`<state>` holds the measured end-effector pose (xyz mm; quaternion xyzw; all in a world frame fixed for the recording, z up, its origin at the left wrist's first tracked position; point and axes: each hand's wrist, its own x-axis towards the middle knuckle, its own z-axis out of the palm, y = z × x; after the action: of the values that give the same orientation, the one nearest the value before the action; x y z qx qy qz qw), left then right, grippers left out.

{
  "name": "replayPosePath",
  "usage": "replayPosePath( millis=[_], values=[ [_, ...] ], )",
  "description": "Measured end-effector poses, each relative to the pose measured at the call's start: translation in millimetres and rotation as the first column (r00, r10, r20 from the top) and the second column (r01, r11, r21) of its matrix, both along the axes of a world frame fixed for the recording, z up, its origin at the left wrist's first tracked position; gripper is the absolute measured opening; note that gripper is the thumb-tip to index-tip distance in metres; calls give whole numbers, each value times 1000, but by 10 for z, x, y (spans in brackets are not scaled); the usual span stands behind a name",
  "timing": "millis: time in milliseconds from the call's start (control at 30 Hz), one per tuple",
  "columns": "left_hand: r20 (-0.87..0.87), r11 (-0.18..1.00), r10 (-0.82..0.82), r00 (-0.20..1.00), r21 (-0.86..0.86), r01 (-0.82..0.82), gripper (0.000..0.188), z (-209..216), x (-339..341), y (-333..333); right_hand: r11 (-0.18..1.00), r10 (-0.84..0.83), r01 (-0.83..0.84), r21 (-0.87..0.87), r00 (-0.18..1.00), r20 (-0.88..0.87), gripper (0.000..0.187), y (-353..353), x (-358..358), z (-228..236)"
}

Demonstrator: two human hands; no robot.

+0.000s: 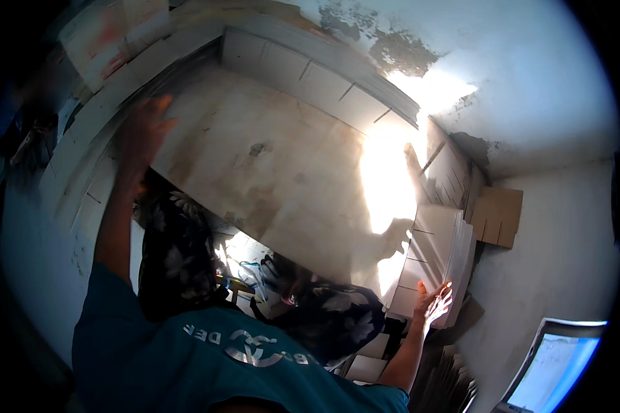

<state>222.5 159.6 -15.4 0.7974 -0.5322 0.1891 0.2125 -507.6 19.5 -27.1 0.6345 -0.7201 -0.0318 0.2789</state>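
Observation:
My left hand (pixel 147 131) is raised at the left end of a stained, pale work board (pixel 282 172), beside a row of pale cardboard sheets (pixel 89 158). It is somewhat blurred, with its fingers apart and nothing visible in them. Off to the right, my right hand (pixel 432 303) has its fingers spread in the sunlight. It lies at the near end of a stack of white slotted cardboard sheets (pixel 427 241); whether it touches them I cannot tell.
More slotted cardboard pieces (pixel 289 65) line the board's far edge. A brown slotted cardboard piece (pixel 497 217) leans by the right wall. Tangled cords (pixel 251 275) lie below, between my legs. A framed opening or panel (pixel 551 372) stands at the lower right.

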Motion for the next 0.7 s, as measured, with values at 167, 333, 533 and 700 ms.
replayPosePath(
  millis=[167,333,533,700],
  values=[
    [-114,842,-532,839,-174,510,50,118,-939,-1600,994,-59,48,99,992,108,79,-63,-116,60],
    [-90,763,-645,758,-126,634,52,86,-1514,-2749,996,73,-37,-82,864,498,54,-201,-416,164],
    [55,839,-544,837,42,542,47,-113,-1780,-3437,912,300,49,-407,599,743,31,-190,-391,410],
    [122,812,-569,813,-72,579,35,-286,-1642,-3659,876,418,85,-474,356,836,25,-159,509,822]
  ],
)
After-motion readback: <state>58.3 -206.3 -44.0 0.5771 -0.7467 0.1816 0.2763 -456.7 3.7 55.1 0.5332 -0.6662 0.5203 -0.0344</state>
